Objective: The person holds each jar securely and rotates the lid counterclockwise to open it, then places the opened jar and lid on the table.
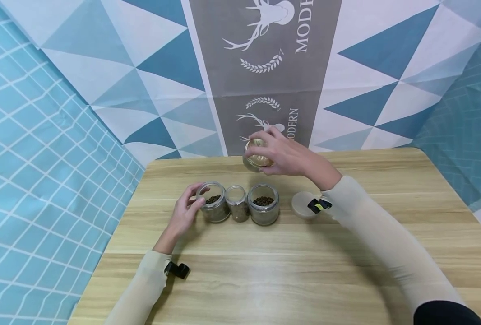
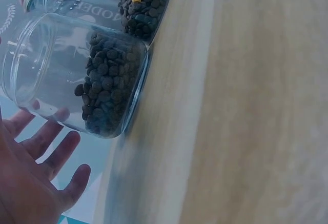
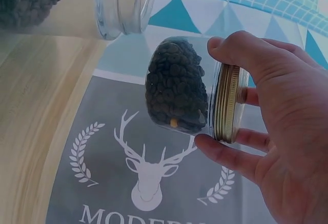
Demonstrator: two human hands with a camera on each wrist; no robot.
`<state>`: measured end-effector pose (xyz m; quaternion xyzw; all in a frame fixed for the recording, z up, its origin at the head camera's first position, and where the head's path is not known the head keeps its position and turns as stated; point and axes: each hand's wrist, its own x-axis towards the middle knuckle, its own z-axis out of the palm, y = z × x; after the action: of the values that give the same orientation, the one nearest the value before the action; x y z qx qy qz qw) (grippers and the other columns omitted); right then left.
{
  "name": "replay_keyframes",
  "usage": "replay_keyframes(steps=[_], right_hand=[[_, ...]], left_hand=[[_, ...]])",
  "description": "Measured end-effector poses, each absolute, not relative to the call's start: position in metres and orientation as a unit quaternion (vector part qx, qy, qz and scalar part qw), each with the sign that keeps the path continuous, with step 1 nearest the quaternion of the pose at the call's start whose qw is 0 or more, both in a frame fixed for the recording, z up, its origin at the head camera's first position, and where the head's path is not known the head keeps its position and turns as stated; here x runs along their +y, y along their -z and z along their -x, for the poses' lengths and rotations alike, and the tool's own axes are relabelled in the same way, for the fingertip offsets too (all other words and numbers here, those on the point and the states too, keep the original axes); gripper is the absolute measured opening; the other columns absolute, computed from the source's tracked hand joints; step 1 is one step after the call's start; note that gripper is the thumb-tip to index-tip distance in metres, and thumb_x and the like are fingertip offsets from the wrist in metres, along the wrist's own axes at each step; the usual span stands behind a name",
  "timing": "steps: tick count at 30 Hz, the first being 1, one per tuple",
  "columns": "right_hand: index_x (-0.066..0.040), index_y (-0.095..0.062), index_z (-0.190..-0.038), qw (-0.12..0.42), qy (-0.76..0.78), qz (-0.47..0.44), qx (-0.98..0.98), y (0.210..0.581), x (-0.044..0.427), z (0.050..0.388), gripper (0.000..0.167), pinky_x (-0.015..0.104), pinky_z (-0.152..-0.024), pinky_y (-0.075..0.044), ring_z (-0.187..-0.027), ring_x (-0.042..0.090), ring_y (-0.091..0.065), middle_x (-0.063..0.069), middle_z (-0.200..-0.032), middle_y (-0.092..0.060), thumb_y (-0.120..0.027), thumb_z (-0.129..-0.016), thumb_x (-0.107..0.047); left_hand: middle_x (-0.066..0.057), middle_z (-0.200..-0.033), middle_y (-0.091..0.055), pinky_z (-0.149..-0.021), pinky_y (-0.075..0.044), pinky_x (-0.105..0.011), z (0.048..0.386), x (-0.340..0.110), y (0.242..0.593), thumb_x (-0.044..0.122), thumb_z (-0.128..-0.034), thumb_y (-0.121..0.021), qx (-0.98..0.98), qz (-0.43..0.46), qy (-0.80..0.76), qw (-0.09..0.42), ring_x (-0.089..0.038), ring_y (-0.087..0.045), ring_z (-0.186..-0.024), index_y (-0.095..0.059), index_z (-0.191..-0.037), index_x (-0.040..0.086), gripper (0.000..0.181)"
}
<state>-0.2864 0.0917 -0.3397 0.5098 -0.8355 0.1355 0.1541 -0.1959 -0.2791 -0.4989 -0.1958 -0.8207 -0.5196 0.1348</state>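
Note:
Three glass jars stand in a row on the table: a wide left jar (image 1: 216,212), a narrow middle jar (image 1: 239,210) and a wide right jar (image 1: 264,215). The wide ones are lidless and part filled with dark brown pellets (image 2: 113,80). At the left jar's side is my left hand (image 1: 185,210), its spread, fairly straight fingers touching the glass near the rim. Behind the row, off the table, my right hand (image 1: 283,153) grips a smaller glass jar (image 3: 177,85) by its gold screw lid (image 3: 228,103). Dark pellets and a yellowish bit show inside it.
Right of the row, a round whitish lid (image 1: 302,204) lies on the wooden table (image 1: 265,271), partly under the right wrist's strap. A patterned cloth backdrop (image 1: 265,81) rises behind the table's far edge, with blue tiled sheeting (image 1: 41,158) at the left.

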Motion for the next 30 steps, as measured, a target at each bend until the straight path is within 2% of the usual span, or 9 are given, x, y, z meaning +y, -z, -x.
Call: replay_keyframes(steps=[2, 5, 9, 13, 17, 19, 21, 26, 30], right_hand=[[-0.026, -0.073, -0.134, 0.158, -0.144, -0.502, -0.838, 0.341, 0.096, 0.284, 0.046, 0.056, -0.091, -0.065, -0.138, 0.047, -0.053, 0.020, -0.161, -0.059, -0.092, -0.093, -0.019], [-0.024, -0.073, -0.134, 0.166, -0.154, -0.496, -0.839, 0.343, 0.103, 0.282, 0.047, 0.058, -0.095, -0.065, -0.142, 0.048, -0.051, 0.020, -0.160, -0.059, -0.092, -0.091, -0.017], [-0.021, -0.074, -0.134, 0.182, -0.162, -0.500, -0.831, 0.345, 0.113, 0.281, 0.047, 0.060, -0.098, -0.064, -0.140, 0.048, -0.053, 0.022, -0.159, -0.059, -0.092, -0.091, -0.016], [-0.019, -0.074, -0.132, 0.196, -0.179, -0.500, -0.825, 0.350, 0.126, 0.281, 0.046, 0.064, -0.101, -0.060, -0.134, 0.051, -0.056, 0.024, -0.159, -0.059, -0.092, -0.091, -0.014], [-0.019, -0.074, -0.133, 0.198, -0.198, -0.487, -0.827, 0.357, 0.140, 0.280, 0.047, 0.059, -0.093, -0.059, -0.126, 0.051, -0.057, 0.024, -0.159, -0.059, -0.091, -0.090, -0.013], [-0.018, -0.075, -0.133, 0.200, -0.207, -0.478, -0.830, 0.360, 0.147, 0.279, 0.048, 0.055, -0.087, -0.057, -0.122, 0.050, -0.057, 0.025, -0.159, -0.060, -0.091, -0.089, -0.011], [-0.017, -0.075, -0.132, 0.203, -0.216, -0.468, -0.833, 0.363, 0.154, 0.278, 0.049, 0.053, -0.084, -0.056, -0.120, 0.050, -0.057, 0.026, -0.159, -0.060, -0.091, -0.087, -0.008], [-0.013, -0.075, -0.132, 0.220, -0.229, -0.450, -0.835, 0.368, 0.168, 0.276, 0.050, 0.056, -0.086, -0.056, -0.122, 0.054, -0.057, 0.030, -0.157, -0.060, -0.091, -0.086, -0.004], [-0.013, -0.076, -0.132, 0.223, -0.247, -0.439, -0.835, 0.367, 0.175, 0.272, 0.050, 0.061, -0.090, -0.056, -0.126, 0.054, -0.056, 0.029, -0.157, -0.060, -0.090, -0.085, -0.002]], left_hand=[[-0.024, -0.146, -0.075, -0.106, -0.055, -0.038, 0.191, -0.274, 0.489, 0.026, -0.1135, -0.057, -0.829, 0.185, 0.512, 0.133, -0.041, -0.068, -0.136, -0.059, -0.156, 0.004, 0.048], [-0.028, -0.147, -0.073, -0.109, -0.054, -0.037, 0.186, -0.269, 0.480, 0.021, -0.1124, -0.056, -0.840, 0.166, 0.502, 0.122, -0.046, -0.066, -0.139, -0.057, -0.158, 0.002, 0.049], [-0.023, -0.147, -0.074, -0.107, -0.052, -0.031, 0.187, -0.271, 0.482, 0.021, -0.1117, -0.057, -0.834, 0.169, 0.510, 0.125, -0.041, -0.068, -0.138, -0.059, -0.156, 0.006, 0.047], [-0.023, -0.148, -0.074, -0.108, -0.054, -0.036, 0.194, -0.278, 0.490, 0.022, -0.1118, -0.057, -0.832, 0.175, 0.512, 0.123, -0.042, -0.067, -0.139, -0.058, -0.158, 0.006, 0.049], [-0.014, -0.149, -0.075, -0.109, -0.056, -0.038, 0.208, -0.291, 0.510, 0.028, -0.1133, -0.059, -0.832, 0.182, 0.509, 0.124, -0.030, -0.068, -0.138, -0.058, -0.160, 0.012, 0.049], [-0.008, -0.149, -0.075, -0.109, -0.055, -0.034, 0.212, -0.295, 0.516, 0.032, -0.1134, -0.060, -0.838, 0.173, 0.502, 0.127, -0.021, -0.068, -0.138, -0.059, -0.160, 0.016, 0.050], [-0.012, -0.150, -0.073, -0.112, -0.055, -0.039, 0.208, -0.292, 0.507, 0.032, -0.1125, -0.060, -0.843, 0.164, 0.497, 0.125, -0.024, -0.066, -0.138, -0.058, -0.161, 0.014, 0.052], [-0.028, -0.153, -0.067, -0.116, -0.052, -0.063, 0.193, -0.276, 0.469, 0.021, -0.1076, -0.058, -0.848, 0.151, 0.494, 0.120, -0.046, -0.062, -0.141, -0.056, -0.159, 0.002, 0.055], [-0.025, -0.158, -0.065, -0.121, -0.045, -0.073, 0.192, -0.271, 0.450, 0.020, -0.1064, -0.061, -0.864, 0.145, 0.466, 0.121, -0.047, -0.058, -0.147, -0.054, -0.160, 0.003, 0.057]])
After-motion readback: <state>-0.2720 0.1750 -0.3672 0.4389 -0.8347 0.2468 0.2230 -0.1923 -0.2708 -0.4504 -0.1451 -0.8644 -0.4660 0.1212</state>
